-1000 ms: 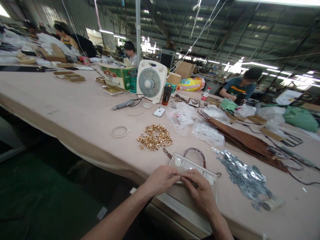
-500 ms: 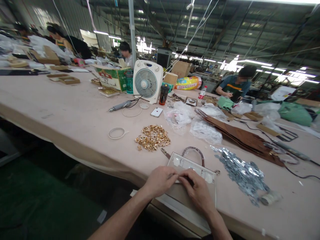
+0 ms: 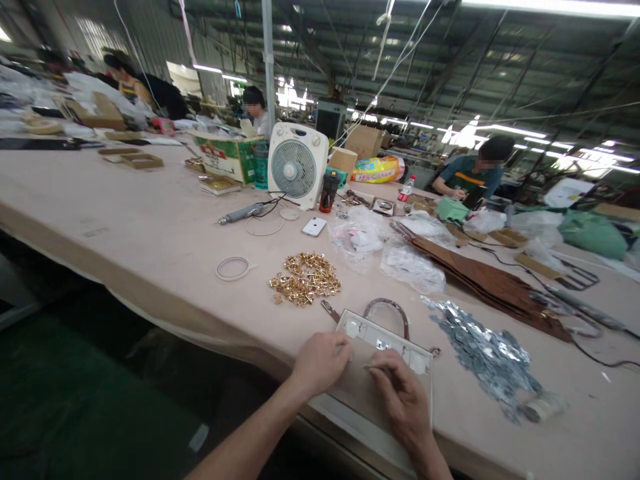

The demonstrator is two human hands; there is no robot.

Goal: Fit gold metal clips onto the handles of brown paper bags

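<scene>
A pale handbag (image 3: pixel 385 347) with a brown handle lies flat at the table's near edge. My left hand (image 3: pixel 320 363) rests on its left side with fingers curled, pressing the flap. My right hand (image 3: pixel 400 393) lies on the bag's middle and pinches a thin strip or small part at the flap; what it is I cannot make out. A heap of gold metal fittings (image 3: pixel 305 279) sits just beyond the bag to the left. A pile of silver metal pieces (image 3: pixel 480 353) spreads to the right.
A white tape ring (image 3: pixel 233 268), a phone (image 3: pixel 314 227), a power tool (image 3: pixel 240 213), a white fan (image 3: pixel 296 167), plastic bags (image 3: pixel 410 263) and brown leather panels (image 3: pixel 480 277) lie farther back. Other people work at the far side. The table edge (image 3: pixel 150 293) drops to a dark floor on the left.
My hands have drawn slightly apart on the bag, and a small silver piece now shows on the flap between them. The view has shifted a little.
</scene>
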